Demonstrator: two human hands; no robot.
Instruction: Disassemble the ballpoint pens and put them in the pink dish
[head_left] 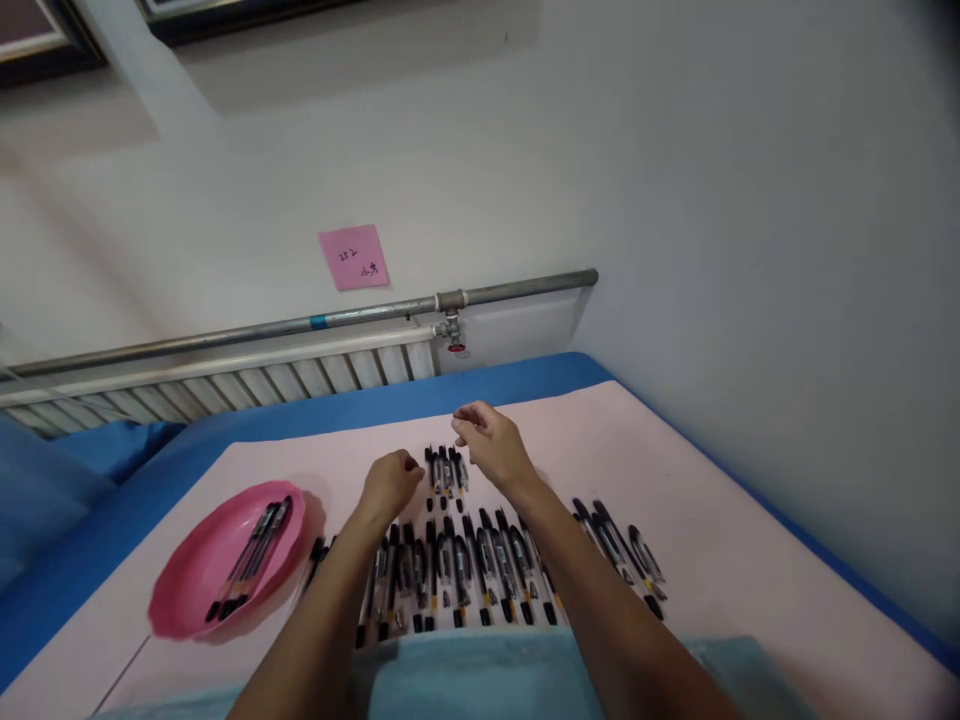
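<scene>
With the clock's hub at mid-view, a pale wall (pixel 675 150) fills the view from nine o'clock round through twelve to three. Below it, a blue-covered surface (pixel 517 373) spreads from eight to four o'clock, topped by a pale pink sheet (pixel 712 560). At nine o'clock stands a white radiator (pixel 330 375), with a metal pipe (pixel 525 291) above it reaching toward two. Light-blue cloth (pixel 480 675) lies at six, along the near edge.

A pink bowl (pixel 187 560) sits on the sheet at eight o'clock, holding several dark-ended pens (pixel 251 560). A long row of pens (pixel 432 550) runs across six o'clock, partly hidden by the forearms; a looser group of pens (pixel 609 530) lies at half past four.

Just beyond the row, toward six, is a small cluster of pens (pixel 443 464). The left hand (pixel 394 483) is at the cluster's nine o'clock, fingers curled in close; the right hand (pixel 484 435) is above the sheet at its half past one, thumb and forefinger nearly meeting. Whether either pinches something small, I cannot tell.

A pink note (pixel 354 257) with handwriting sticks to the wall at ten o'clock. Smallest is a red valve handle (pixel 456 348), close to the hub.
</scene>
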